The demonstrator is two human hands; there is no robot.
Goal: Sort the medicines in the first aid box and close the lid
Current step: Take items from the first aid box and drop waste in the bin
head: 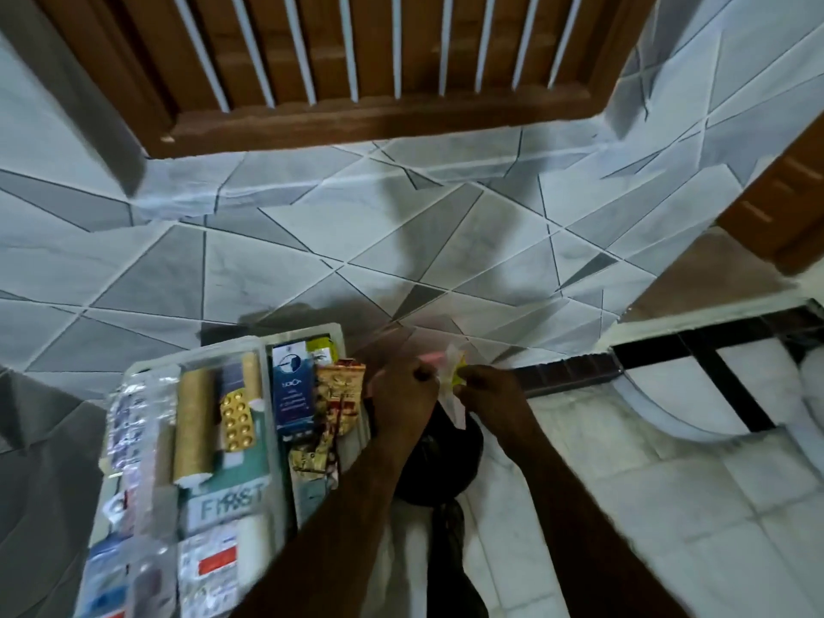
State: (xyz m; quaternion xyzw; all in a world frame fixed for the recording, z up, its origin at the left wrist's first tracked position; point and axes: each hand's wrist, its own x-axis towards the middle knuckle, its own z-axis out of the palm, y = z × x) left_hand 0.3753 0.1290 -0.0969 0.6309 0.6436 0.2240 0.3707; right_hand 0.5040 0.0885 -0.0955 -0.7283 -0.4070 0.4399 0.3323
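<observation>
Both hands are meeting mid-frame, just right of the first aid box (303, 334) — the left hand (403, 394) and right hand (486, 390) are each pinching a crinkly pink, white and yellow sachet (452, 372), fingers curled on it. The box is sitting open in the lower left, a pale divided plastic tray holding a gold blister strip (236, 419), a glossy blue carton (292, 390) and a tan bandage roll (194, 425) — a black bag (441, 461) is lying under the hands.
</observation>
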